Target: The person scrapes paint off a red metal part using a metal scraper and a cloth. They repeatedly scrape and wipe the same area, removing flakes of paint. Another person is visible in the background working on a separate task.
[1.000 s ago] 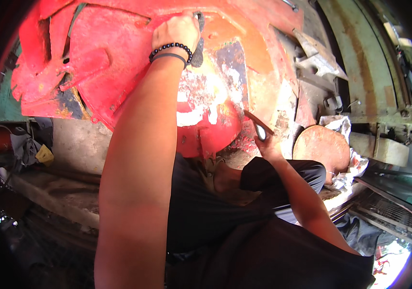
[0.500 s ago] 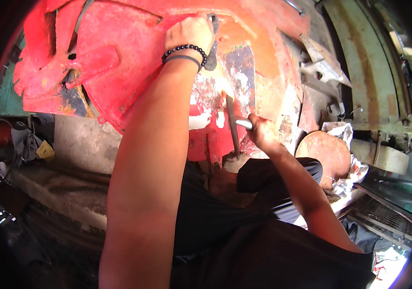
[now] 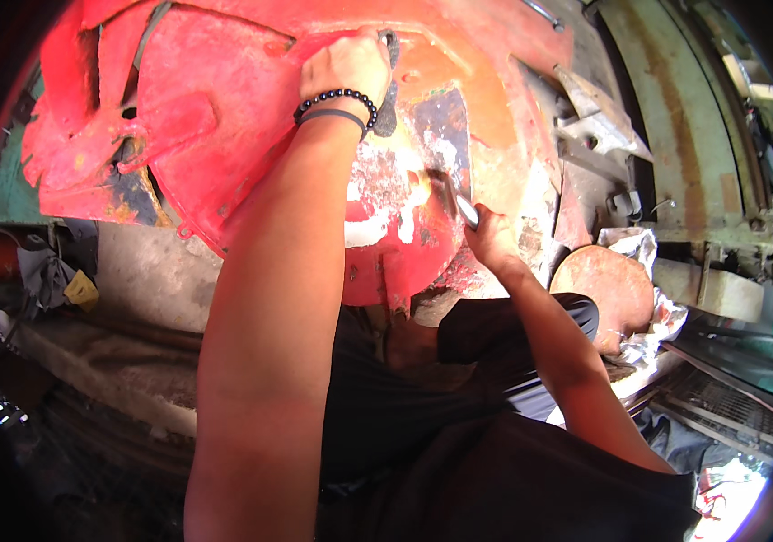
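My left hand (image 3: 346, 70), a beaded bracelet at its wrist, is closed at the top of the big red metal panel (image 3: 210, 163). A dark grey, rough, elongated piece (image 3: 387, 113) sticks out beside its fingers, apparently in its grip; its far end is hidden. Lower and to the right, my right hand (image 3: 494, 238) is wrapped round the silver handle of a hammer (image 3: 467, 210). The hammer's narrow dark head is smeared by motion over the brightly lit patch of the panel, where paint is worn to white and bare metal.
My legs in dark trousers (image 3: 513, 330) are folded just below the panel. A round rusty disc (image 3: 605, 294) rests on crumpled foil at the right. Beyond it stand an anvil-like steel block (image 3: 599, 126) and a long greenish beam (image 3: 675, 117). A concrete ledge (image 3: 106, 352) runs along the left.
The hammer has swung, its head tilting up and leftward from its near-upright line. My right hand has risen slightly. My left hand keeps its grip; the whole view has shifted a little.
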Available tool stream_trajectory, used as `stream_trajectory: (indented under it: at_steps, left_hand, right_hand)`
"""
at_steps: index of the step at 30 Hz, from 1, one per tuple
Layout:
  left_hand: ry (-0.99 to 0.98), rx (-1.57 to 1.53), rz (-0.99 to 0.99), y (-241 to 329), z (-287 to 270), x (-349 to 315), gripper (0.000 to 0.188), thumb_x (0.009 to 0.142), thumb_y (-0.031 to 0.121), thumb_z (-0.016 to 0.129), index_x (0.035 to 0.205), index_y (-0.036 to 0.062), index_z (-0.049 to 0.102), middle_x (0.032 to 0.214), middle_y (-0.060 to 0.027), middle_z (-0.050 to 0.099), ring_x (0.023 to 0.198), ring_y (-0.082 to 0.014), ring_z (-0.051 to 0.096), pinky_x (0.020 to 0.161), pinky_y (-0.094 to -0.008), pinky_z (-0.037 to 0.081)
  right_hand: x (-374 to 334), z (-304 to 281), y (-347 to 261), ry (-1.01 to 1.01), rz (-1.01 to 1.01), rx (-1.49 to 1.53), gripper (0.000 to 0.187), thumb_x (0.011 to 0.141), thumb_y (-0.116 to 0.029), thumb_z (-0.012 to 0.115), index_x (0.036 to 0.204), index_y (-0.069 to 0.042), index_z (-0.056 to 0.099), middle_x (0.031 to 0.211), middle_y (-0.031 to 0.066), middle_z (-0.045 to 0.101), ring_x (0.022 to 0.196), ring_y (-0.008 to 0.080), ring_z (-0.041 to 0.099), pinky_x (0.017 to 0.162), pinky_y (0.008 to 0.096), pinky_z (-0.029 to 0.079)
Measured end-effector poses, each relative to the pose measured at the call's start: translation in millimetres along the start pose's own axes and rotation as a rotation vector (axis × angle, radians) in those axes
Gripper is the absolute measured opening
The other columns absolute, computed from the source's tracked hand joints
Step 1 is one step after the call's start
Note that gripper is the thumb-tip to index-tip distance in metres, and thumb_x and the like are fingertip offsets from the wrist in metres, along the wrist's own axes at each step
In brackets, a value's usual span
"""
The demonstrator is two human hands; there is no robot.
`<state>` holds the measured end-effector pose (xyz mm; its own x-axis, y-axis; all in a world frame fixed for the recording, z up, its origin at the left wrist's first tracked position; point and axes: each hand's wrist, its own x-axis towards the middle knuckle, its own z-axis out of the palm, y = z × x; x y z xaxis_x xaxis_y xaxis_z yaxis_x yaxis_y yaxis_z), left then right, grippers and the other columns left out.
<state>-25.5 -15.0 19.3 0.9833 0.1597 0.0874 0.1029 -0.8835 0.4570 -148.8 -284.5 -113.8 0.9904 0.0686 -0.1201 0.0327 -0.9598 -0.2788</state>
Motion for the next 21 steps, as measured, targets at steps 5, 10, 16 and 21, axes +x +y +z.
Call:
stream_trajectory:
  at_steps: [5, 10, 16, 21]
  left_hand:
    - [0.06, 0.043, 0.015, 2, 1, -2, 0.037, 0.097, 0.035, 0.04, 0.114, 0.0101, 0.061, 0.1, -0.0202, 0.069, 0.098, -0.0385, 0.066, 0.084, -0.0495, 0.052]
    - [0.068, 0.043, 0.027, 0, 1, -1, 0.037, 0.097, 0.035, 0.04, 0.114, 0.0092, 0.061, 0.1, -0.0206, 0.069, 0.097, -0.039, 0.066, 0.084, -0.0502, 0.051]
    - [0.03, 0.02, 0.015, 0, 0, -1, 0.038, 0.098, 0.037, 0.039, 0.117, 0.0093, 0.057, 0.103, -0.0238, 0.067, 0.099, -0.0417, 0.064, 0.086, -0.0531, 0.05]
    - [0.014, 0.048, 0.004, 1, -2, 0, 0.039, 0.099, 0.038, 0.038, 0.12, 0.0109, 0.057, 0.105, -0.0235, 0.067, 0.102, -0.0411, 0.064, 0.088, -0.0525, 0.05]
  right_hand:
    - [-2, -6, 6, -0.117, -0.152, -0.102, 0.025, 0.081, -0.015, 0.065, 0.105, -0.007, 0.06, 0.083, 0.0212, 0.068, 0.079, 0.0372, 0.068, 0.073, 0.0476, 0.054]
    - [1, -2, -1, -0.118, -0.027, -0.083, 0.026, 0.083, -0.016, 0.064, 0.108, -0.01, 0.061, 0.085, 0.0199, 0.068, 0.082, 0.0384, 0.068, 0.076, 0.049, 0.054]
    - [1, 0, -6, -0.177, -0.025, -0.104, 0.028, 0.082, -0.016, 0.065, 0.109, -0.01, 0.061, 0.088, 0.0215, 0.069, 0.083, 0.0384, 0.068, 0.079, 0.0478, 0.054]
    - [5, -6, -1, -0.173, 0.013, -0.066, 0.034, 0.082, -0.017, 0.066, 0.115, -0.009, 0.06, 0.088, 0.0233, 0.068, 0.084, 0.0386, 0.068, 0.078, 0.0483, 0.054]
